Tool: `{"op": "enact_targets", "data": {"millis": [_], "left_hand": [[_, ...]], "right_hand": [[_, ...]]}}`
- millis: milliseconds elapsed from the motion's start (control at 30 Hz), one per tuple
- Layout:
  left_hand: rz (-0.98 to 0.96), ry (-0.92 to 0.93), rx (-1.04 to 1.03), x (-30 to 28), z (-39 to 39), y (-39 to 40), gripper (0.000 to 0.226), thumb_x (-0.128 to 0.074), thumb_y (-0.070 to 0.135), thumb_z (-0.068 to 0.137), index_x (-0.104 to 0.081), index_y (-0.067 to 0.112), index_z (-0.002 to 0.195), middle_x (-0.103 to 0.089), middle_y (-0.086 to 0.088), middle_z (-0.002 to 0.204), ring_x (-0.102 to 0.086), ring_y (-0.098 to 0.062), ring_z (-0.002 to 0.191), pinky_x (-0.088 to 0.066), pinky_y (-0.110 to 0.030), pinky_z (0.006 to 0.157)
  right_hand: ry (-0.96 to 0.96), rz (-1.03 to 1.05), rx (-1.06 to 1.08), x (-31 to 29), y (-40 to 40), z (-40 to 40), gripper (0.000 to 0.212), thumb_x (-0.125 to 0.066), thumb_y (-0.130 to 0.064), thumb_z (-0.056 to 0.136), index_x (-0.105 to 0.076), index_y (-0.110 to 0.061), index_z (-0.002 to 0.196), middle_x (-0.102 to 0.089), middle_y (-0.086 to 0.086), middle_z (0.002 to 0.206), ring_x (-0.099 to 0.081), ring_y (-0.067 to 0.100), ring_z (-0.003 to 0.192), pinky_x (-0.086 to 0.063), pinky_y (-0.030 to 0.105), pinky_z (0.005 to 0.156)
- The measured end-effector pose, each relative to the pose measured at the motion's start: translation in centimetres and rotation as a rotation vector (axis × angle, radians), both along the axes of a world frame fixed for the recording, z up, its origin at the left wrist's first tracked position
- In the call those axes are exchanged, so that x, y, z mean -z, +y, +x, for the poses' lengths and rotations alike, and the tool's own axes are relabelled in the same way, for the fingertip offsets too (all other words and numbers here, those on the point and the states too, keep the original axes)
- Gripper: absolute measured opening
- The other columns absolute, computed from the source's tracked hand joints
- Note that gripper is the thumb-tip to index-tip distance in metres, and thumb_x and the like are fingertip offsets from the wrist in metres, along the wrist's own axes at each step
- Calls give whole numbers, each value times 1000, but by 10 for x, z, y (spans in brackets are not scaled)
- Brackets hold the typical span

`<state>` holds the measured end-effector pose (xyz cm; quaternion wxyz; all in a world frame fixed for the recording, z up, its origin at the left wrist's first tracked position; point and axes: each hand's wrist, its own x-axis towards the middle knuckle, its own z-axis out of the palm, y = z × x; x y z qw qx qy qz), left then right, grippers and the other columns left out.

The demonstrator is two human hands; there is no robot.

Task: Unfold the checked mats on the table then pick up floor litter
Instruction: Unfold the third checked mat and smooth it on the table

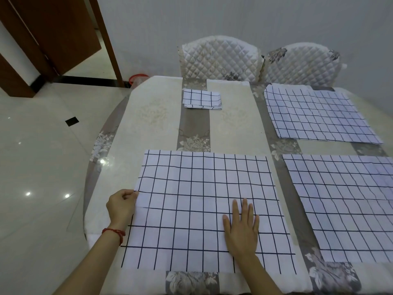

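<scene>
Left hand (122, 206) pinches the limp, light checked mat (204, 209) at its edge; right hand (242, 228) presses flat beside—take corners.

Your right hand (241, 228) lies flat on the near white checked cloth mat (204, 211) on the glass-topped table (119, 133); your left hand (121, 206) pinches its left edge. Two unfolded checked mats (319, 116) lie right, a small folded checked mat (202, 99) behind.

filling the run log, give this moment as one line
left hand: pinches left edge of near white checked cloth mat | right hand: flat on it | folded checked mat: far side, untouched
</scene>
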<state>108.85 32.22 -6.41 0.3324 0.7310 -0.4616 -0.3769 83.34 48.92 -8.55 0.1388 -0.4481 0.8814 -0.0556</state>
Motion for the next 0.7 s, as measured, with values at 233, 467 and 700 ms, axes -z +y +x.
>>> {"op": "enact_targets", "data": {"millis": [233, 467, 700], "left_hand": [[-25, -425, 25, -8, -15, 5, 33, -71, 21, 74, -59, 4, 99, -57, -22, 107, -51, -39, 99, -44, -46, 80], [-294, -656, 751, 5, -106, 51, 52, -42, 43, 91, -34, 23, 139, -23, -4, 154, -13, -25, 144, -7, -48, 116], [-181, -811, 929, 35, -116, 65, 73, 19, 68, 73, 23, 33, 137, 22, 5, 151, 28, -23, 137, 28, -45, 108]], "right_hand": [[3, -21, 0, 3, 0, 0, 59, -20, -50, 96, 18, -32, 138, 14, 1, 157, 17, 17, 144, 13, 38, 116], [4, -30, 1, 4, -1, 0, 59, -21, -49, 96, 17, -32, 137, 11, 2, 158, 15, 19, 145, 13, 38, 115], [-23, -61, 17, -4, -5, 0, 59, -22, -50, 96, 13, -32, 141, 14, -1, 157, 19, 16, 143, 15, 38, 115]]}}
